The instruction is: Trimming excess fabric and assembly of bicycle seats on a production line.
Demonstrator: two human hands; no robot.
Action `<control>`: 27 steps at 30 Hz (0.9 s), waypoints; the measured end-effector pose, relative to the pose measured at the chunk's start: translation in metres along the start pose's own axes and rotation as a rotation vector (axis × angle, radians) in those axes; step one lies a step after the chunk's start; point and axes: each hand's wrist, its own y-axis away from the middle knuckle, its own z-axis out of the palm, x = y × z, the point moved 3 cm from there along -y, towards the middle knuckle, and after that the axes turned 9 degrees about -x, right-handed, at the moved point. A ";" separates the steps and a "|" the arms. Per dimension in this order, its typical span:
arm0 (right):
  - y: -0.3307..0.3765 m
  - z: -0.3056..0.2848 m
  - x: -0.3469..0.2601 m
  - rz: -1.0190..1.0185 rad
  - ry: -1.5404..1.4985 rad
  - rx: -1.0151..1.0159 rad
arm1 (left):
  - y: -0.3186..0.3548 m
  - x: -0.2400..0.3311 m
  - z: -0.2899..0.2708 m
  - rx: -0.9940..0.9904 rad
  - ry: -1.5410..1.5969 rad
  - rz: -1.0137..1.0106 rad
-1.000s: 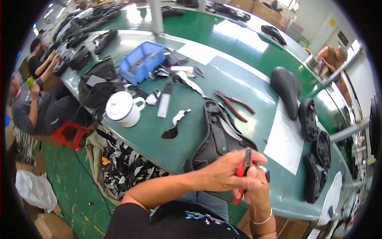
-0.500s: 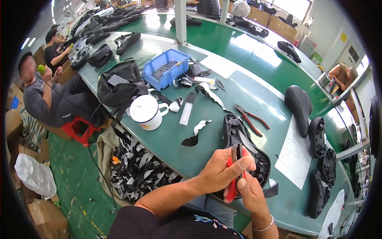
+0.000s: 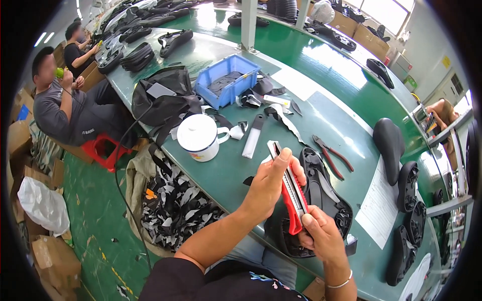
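Observation:
A red utility knife (image 3: 291, 200) is held at a slant between both my hands. My left hand (image 3: 265, 183) closes around its upper part near the metal tip, thumb along one edge. My right hand (image 3: 324, 235) grips the lower end of the handle, with the thumb on top. Beneath the knife, a black bicycle saddle (image 3: 335, 208) lies underside up at the table's near edge, partly covered by my hands. Cutting pliers (image 3: 334, 156) with dark red handles lie just beyond the saddle.
A white lidded mug (image 3: 197, 143), a black-ended clear strip (image 3: 253, 140) and a blue bin (image 3: 226, 83) stand left. Right are a printed sheet (image 3: 379, 203), an upright-facing saddle (image 3: 387, 145) and several upturned ones (image 3: 407, 185). A scrap-filled sack (image 3: 133, 200) sits below left. People sit far left.
The knife has turned so its broad side with the metal channel shows. My left hand has moved up and left along it. The whole view has shifted a little.

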 end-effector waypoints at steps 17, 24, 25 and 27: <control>-0.298 0.002 -0.163 -0.707 1.253 0.367 | 0.026 0.137 -0.161 0.677 -1.213 0.410; -0.318 0.037 -0.084 -0.501 1.262 -0.149 | -0.003 0.120 -0.228 0.177 -1.947 0.198; -0.322 0.036 -0.075 -0.495 1.300 -0.166 | -0.007 0.117 -0.229 0.172 -1.944 0.198; -0.323 0.039 -0.067 -0.489 1.338 -0.188 | -0.012 0.113 -0.232 0.169 -1.911 0.202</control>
